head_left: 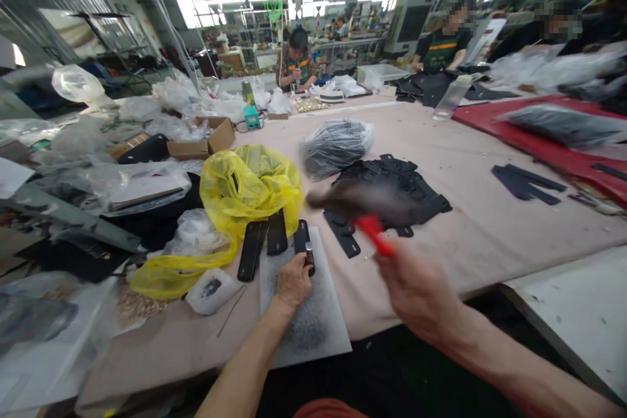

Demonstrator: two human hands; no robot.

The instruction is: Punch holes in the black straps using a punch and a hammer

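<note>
The left hand (292, 279) has its grip closed around a short metal tool (308, 253), held roughly upright over the near end of a black strip (301, 232) that lies on the far right part of the grey board (326, 323); whether the tool's tip touches the strip is hidden by the fingers. The right hand (416, 284) has its grip clenched on the red handle of a hammer (368, 225), its head blurred in the air beyond the board and to the right. The step in hand looks like striking the tool against the strip; the next move seems to call for a steady tool and a square blow on its top, clear of the left fingers. Two more black strips (277, 235) lie at the board's far left corner, one of them off its edge. Beyond that corner a yellow bag (249, 176) sits on the worktop (465, 235); to the board's left is a small clear bag (210, 290). Beyond the board to the right lies a pile of black pieces (418, 189), with a plastic-wrapped bundle (336, 144) farther off.
</note>
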